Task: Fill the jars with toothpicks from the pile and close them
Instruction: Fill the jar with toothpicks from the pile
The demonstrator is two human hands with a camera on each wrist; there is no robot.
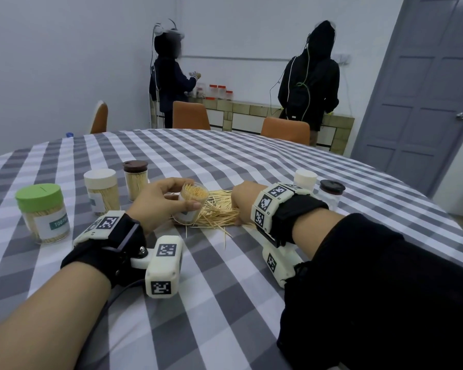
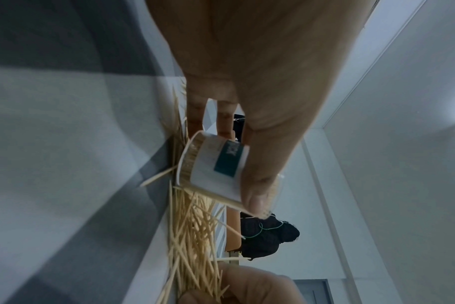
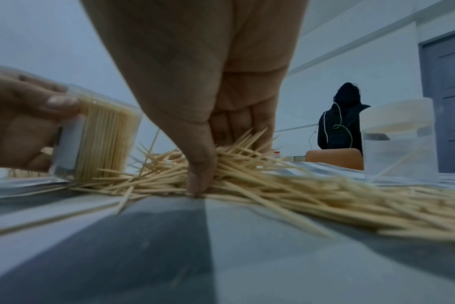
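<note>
The left hand (image 1: pixel 158 201) holds a small clear plastic jar (image 1: pixel 191 202) with thumb and fingers curled round its wall; the jar is lidless, tilted, and packed with upright toothpicks, its base at the edge of the pile. In the left wrist view the thumb lies across the jar's white label (image 2: pixel 218 164), which carries a teal band with white letters too blurred to read. The right hand (image 1: pixel 245 200) is down in the loose pile of pale wooden toothpicks (image 1: pixel 219 209) on the tabletop (image 1: pixel 225 276), which is covered by a grey and white checked cloth. The right wrist view shows its thumb tip on the cloth and its fingers (image 3: pixel 237 123) curled down into the sticks, pinching a bunch of them.

To the left stand three closed jars, all filled with toothpicks: a wide clear jar with a green lid (image 1: pixel 44 213), whose white label has a teal band reading "TOOT" before it curves out of sight; a clear jar with a cream lid (image 1: pixel 100 192) and a partly hidden label; and a slim clear jar with a dark brown lid (image 1: pixel 135 180). Behind the right wrist stand a clear jar with a cream lid (image 1: pixel 305 177) and a clear jar with a black lid (image 1: pixel 332 192); what they hold cannot be told.
</note>
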